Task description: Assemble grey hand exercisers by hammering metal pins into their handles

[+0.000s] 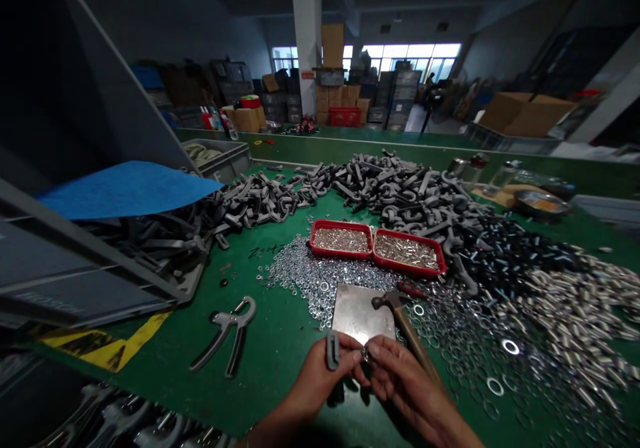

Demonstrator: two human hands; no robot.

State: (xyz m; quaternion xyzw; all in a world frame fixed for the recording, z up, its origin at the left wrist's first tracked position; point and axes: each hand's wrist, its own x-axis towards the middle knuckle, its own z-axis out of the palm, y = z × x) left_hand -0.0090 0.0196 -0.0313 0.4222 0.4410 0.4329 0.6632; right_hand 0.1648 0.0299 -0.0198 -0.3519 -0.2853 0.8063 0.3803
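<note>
My left hand point(316, 371) is closed around a grey plastic handle part point(333, 350), its slotted end facing up and its lower part hidden by the fingers. My right hand point(403, 376) pinches a small shiny metal piece point(365, 353) too small to name, close against the left fingertips. Both hands meet at the near edge of a flat metal plate point(356, 309). A claw hammer point(413, 335) lies across the plate's right side, its wooden handle running under my right hand. To the left, a hand grip exerciser point(233, 318) with grey and black handles rests on the green table.
Two red trays point(341, 255) of small metal pins stand beyond the plate. Washers point(300, 271), thin rings point(475, 358), metal cylinders point(565, 308) and black parts point(505, 251) lie heaped around. Grey handles point(400, 191) pile up behind. A tipped grey crate point(95, 285) with a blue sheet point(130, 191) stands left.
</note>
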